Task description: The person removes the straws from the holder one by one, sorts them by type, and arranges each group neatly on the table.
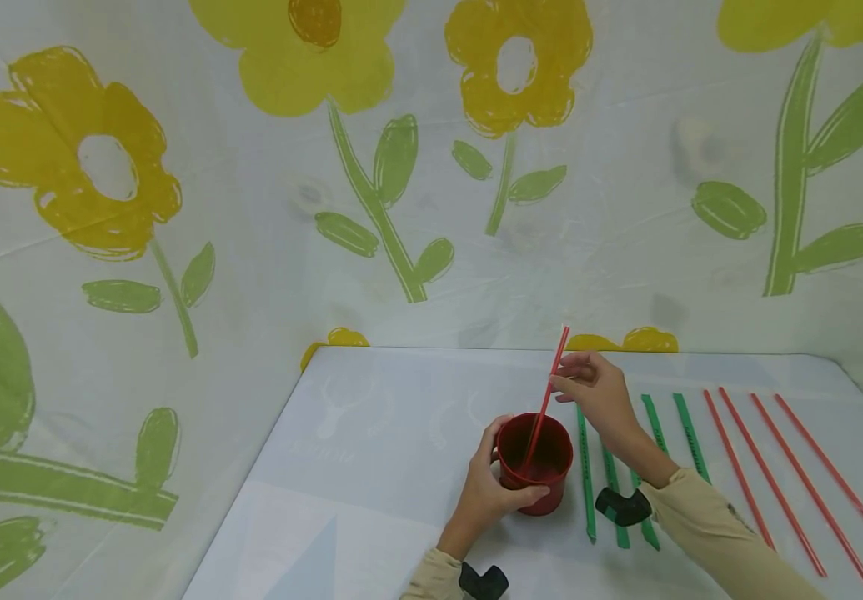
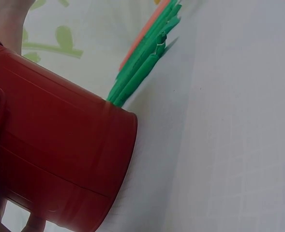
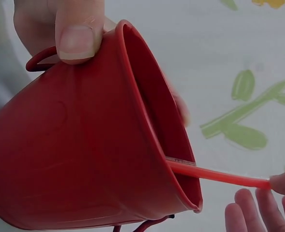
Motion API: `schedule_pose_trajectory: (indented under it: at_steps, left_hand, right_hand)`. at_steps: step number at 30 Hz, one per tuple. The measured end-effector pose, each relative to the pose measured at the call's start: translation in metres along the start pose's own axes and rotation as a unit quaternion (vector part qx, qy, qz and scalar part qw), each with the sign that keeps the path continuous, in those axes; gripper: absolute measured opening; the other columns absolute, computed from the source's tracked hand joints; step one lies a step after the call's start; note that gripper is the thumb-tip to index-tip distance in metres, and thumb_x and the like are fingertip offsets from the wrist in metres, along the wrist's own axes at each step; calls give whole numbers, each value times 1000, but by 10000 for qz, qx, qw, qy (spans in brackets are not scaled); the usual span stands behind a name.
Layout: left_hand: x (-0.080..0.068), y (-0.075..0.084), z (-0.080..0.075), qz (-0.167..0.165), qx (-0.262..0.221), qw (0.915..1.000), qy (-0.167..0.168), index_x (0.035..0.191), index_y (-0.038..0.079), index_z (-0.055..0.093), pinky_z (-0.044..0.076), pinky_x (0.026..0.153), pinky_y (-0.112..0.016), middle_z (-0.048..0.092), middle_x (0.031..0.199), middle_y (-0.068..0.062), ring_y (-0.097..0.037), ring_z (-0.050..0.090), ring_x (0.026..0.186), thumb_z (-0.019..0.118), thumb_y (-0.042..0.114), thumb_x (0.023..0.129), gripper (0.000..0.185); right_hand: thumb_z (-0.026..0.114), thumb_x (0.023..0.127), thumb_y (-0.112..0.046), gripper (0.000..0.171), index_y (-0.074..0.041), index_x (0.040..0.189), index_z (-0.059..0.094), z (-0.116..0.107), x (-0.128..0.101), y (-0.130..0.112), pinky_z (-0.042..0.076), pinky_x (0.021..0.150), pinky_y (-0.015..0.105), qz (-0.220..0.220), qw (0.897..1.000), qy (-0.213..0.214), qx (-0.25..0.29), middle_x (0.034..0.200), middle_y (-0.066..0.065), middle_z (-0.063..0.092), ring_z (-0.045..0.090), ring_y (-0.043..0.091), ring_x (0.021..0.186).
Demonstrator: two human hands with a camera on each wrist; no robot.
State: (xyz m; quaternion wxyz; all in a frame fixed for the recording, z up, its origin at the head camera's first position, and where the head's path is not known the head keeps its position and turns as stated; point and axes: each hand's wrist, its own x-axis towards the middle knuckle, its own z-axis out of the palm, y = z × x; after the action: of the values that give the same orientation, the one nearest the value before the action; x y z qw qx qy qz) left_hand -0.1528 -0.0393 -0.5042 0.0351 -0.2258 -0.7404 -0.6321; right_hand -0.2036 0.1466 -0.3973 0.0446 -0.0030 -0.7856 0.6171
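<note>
You're pinching the long red plastic straw [image 1: 549, 392] near its top with your right hand [image 1: 602, 398] — its lower end sitting inside the small red metal bucket [image 1: 535, 463], its length leaning up and rightwards — while your left hand [image 1: 488, 493] is wrapping round the bucket's near side.

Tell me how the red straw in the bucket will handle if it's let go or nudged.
The red straw looks thin and light, so probably slightly bendy. Leaning on the red bucket rim, it would likely stay propped there. The right hand pinches it near the top; its round shape suggests it rolls on the table.
</note>
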Motion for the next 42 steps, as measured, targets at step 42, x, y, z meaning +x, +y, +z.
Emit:
schedule_pose_trajectory:
  at_steps: [42]
  left_hand:
    - [0, -1, 0, 113, -94, 9999, -43, 144, 20, 30, 46, 92, -43, 48, 137, 4, -21, 45, 122, 79, 30, 75, 85]
  right_hand:
    - [63, 91, -10, 26, 3, 110, 50, -12, -7, -15, 55, 66, 26, -962, 9909, 759, 558, 100, 15, 59, 64, 10, 80]
